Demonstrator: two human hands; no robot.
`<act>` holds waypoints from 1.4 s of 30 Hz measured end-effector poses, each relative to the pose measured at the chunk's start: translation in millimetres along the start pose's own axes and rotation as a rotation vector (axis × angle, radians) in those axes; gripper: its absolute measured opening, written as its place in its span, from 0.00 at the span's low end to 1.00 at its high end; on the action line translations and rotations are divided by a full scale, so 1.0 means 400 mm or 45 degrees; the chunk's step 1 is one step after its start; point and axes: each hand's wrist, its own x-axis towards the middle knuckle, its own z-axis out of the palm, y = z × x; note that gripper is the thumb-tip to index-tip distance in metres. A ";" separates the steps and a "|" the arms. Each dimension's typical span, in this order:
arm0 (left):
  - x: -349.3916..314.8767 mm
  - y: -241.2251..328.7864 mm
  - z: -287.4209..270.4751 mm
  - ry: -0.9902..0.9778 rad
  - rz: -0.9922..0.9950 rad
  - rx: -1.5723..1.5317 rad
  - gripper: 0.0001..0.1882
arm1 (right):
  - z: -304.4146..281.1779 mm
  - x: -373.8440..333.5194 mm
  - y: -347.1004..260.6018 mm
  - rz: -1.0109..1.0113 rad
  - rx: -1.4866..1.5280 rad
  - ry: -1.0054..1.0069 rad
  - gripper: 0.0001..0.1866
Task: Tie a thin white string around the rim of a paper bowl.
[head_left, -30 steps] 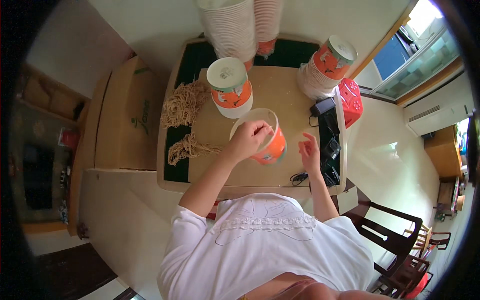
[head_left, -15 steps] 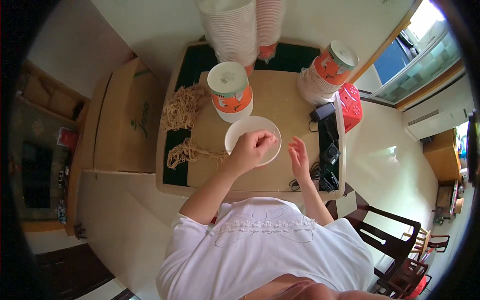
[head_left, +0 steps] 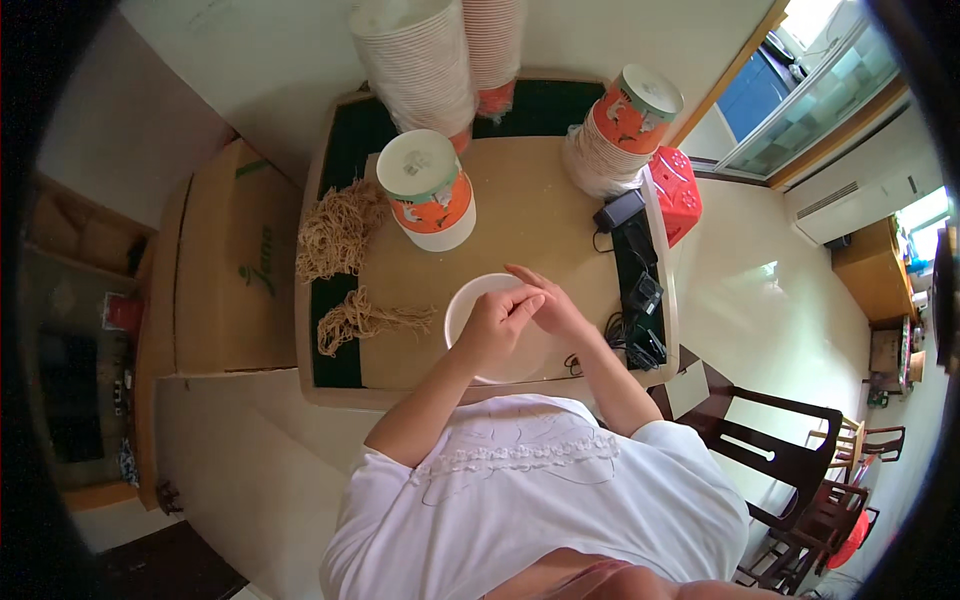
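Over a white round paper tub (head_left: 462, 312) near the table's front edge, my two hands meet. My left hand (head_left: 496, 325) is closed, with thumb and forefinger pinched; whatever lies between them is too small to make out. Against its fingertips rests my right hand (head_left: 560, 310), its visible finger stretched out behind the left one and the rest partly hidden. Left of the tub lies a small bundle of tan stringy strands (head_left: 365, 322), and beyond it a larger heap of such strands (head_left: 340, 228). An orange-and-white tub (head_left: 432, 205) stands upside down farther back.
Tall wrapped stacks of white tubs (head_left: 415, 65) and pinkish tubs (head_left: 494, 45) rise at the back. Another orange-topped stack (head_left: 625, 125) stands back right, near a red stool (head_left: 675, 195). Black adapters and cables (head_left: 640, 290) line the right edge. A cardboard box (head_left: 240, 270) stands left.
My right hand has moved left and now meets my left hand over the tub. The tub sits nearer to me than before. The whole view has shifted slightly.
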 end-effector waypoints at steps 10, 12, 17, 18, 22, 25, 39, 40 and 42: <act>0.006 0.101 -0.031 -0.082 0.089 -0.260 0.11 | -0.026 -0.091 0.140 0.683 1.316 -0.159 0.23; -0.001 0.111 -0.033 -0.041 0.174 -0.223 0.11 | -0.020 -0.071 0.125 0.670 1.282 -0.160 0.23; -0.056 0.136 -0.093 0.035 0.178 -0.325 0.08 | -0.116 0.007 -0.059 0.431 1.096 -0.148 0.23; -0.068 0.127 -0.112 0.106 0.203 -0.289 0.07 | -0.164 0.039 -0.105 0.363 0.990 -0.072 0.23; -0.070 0.087 -0.204 0.499 0.250 -0.024 0.03 | -0.387 0.176 -0.330 -0.019 0.320 0.187 0.18; -0.031 0.096 -0.234 0.750 0.366 0.327 0.06 | -0.420 0.301 -0.546 -0.322 -0.242 0.121 0.13; -0.686 -0.580 0.100 0.029 -0.994 -0.052 0.12 | -0.702 0.509 -0.564 -0.397 -0.975 0.240 0.09; -0.663 -0.594 0.122 0.051 -1.001 0.109 0.13 | -0.717 0.503 -0.564 -0.414 -0.963 0.257 0.09; -0.597 -0.692 0.203 0.134 -0.989 0.092 0.15 | -0.706 0.496 -0.572 -0.451 -0.886 0.251 0.09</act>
